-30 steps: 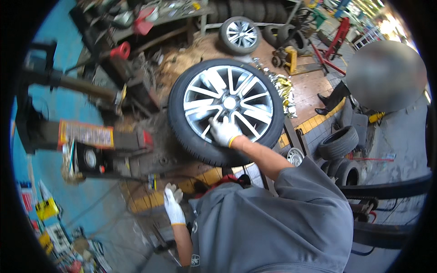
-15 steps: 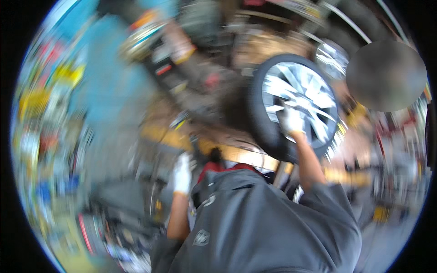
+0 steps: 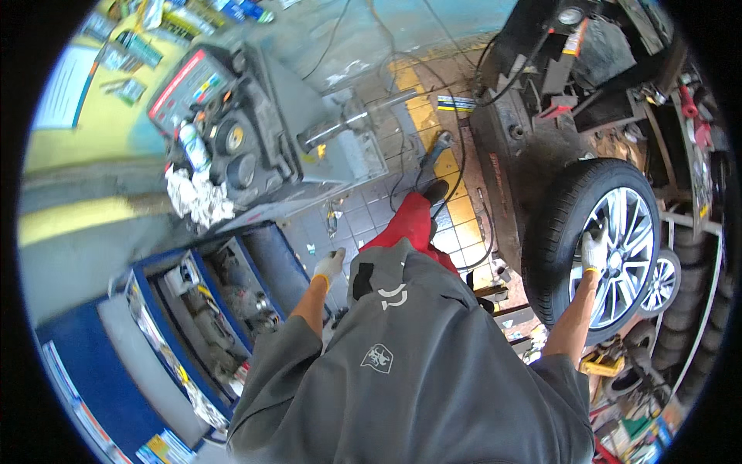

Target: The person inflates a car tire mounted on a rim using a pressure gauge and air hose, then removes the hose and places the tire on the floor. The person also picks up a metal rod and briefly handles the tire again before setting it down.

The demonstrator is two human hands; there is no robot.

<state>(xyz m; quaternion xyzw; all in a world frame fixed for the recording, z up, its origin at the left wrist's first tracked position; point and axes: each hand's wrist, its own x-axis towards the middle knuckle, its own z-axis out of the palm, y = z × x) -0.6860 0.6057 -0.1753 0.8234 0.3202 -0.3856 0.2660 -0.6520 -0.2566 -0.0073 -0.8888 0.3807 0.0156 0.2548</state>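
My right hand (image 3: 594, 250), in a white glove with a yellow cuff, is closed round a spoke of a car wheel (image 3: 547, 232). Its fingertips disappear behind the spoke. The wheel has a black tire and a silver, many-spoked rim, and it is held upright and slightly tilted at my right side, next to a dark machine. On my left, my gloved left hand (image 3: 330, 264) hangs at hip height with its fingers curled in and nothing visible in them. Below it are the tiled floor and the edge of a blue tool cabinet.
To the left stands a grey machine (image 3: 267, 124) with a control panel, a spray can (image 3: 193, 147) and rags. The blue cabinet (image 3: 263, 255) below has open trays of small parts. A ratchet-like tool (image 3: 438, 147) and a hose lie on the floor ahead. Another wheel (image 3: 662, 284) and stacked tires are far right.
My body and view have turned to the right to left-hand machine and cabinet side; the wheel has come along, still gripped by my right hand. My left hand still hangs at my side.
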